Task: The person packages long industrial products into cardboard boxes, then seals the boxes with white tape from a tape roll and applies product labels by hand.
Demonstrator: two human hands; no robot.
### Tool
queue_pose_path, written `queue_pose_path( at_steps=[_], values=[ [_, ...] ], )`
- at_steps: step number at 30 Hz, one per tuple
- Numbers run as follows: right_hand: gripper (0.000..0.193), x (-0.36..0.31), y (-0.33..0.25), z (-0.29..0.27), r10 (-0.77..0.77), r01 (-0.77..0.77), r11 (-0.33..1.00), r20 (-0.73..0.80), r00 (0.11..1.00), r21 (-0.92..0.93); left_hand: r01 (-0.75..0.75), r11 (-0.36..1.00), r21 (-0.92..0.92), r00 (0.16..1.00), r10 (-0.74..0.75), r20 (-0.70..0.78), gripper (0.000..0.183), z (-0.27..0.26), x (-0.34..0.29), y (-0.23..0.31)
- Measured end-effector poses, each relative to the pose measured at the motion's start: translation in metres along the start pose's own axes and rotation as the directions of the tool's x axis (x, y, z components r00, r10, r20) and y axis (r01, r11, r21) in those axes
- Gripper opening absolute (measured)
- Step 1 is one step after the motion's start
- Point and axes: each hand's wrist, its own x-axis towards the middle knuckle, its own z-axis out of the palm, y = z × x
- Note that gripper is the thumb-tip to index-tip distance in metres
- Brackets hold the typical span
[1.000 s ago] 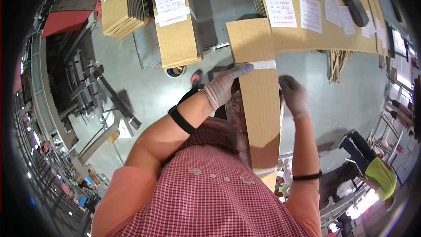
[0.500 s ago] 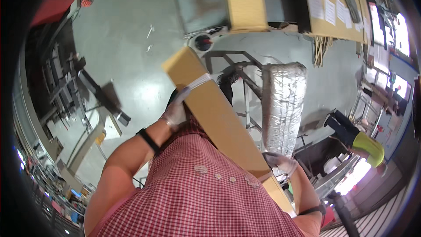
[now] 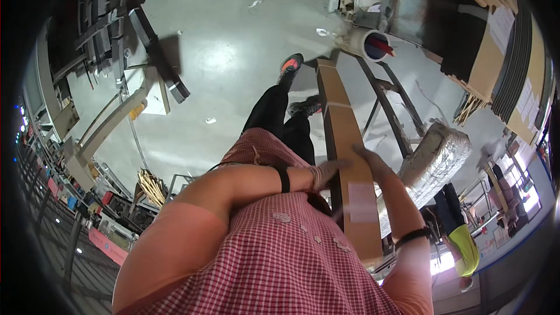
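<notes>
A long, narrow brown cardboard box (image 3: 343, 125) runs away from my body, tilted slightly, with a pale strap around its far part. A whitish label (image 3: 362, 201) is stuck on its near part. My left hand (image 3: 328, 175), in a thin pale glove, reaches across my body and grips the box's left side; its fingers are blurred. My right hand (image 3: 373, 164) is closed over the right edge, a little farther along, its fingertips on the upper face. The box's underside and my thumbs are hidden.
A silver foil-wrapped bundle (image 3: 434, 160) rests on a dark metal frame (image 3: 388, 102) to the right. Beyond stands a white bin (image 3: 364, 44). Metal profiles (image 3: 157, 52) lie at the left. A co-worker in a yellow-green top (image 3: 465, 249) is at the lower right.
The box has swung from a steep leftward slant to pointing nearly straight ahead. My left hand has shifted from its far end toward the middle; my right hand is farther along it.
</notes>
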Motion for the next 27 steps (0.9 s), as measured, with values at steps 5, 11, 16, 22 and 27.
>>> queue_pose_path(
  at_steps=[5,11,16,22,27],
  values=[
    [0.052,-0.055,0.034,0.018,-0.096,0.09,0.991,0.06,0.994,0.102,0.03,0.983,0.18,0.977,0.009,-0.211,0.064,0.05,-0.062,-0.03],
    [0.047,0.043,0.037,-0.052,0.048,-0.085,0.967,0.153,0.987,0.24,0.32,0.932,0.17,0.915,-0.258,-0.311,0.058,0.016,0.02,0.008],
    [0.049,-0.006,0.044,0.019,-0.084,0.085,0.969,-0.014,0.996,0.233,-0.072,0.996,0.055,0.939,0.086,-0.333,0.052,-0.002,-0.006,-0.04],
    [0.041,0.08,0.059,-0.055,-0.009,-0.073,0.936,0.229,0.973,0.346,0.085,0.992,-0.095,0.986,-0.098,-0.136,0.054,-0.03,0.036,0.008],
    [0.051,-0.004,0.116,-0.002,-0.331,0.305,0.922,-0.074,0.941,-0.24,0.125,0.991,-0.054,0.986,-0.118,0.115,0.063,-0.059,-0.003,-0.046]
  ],
)
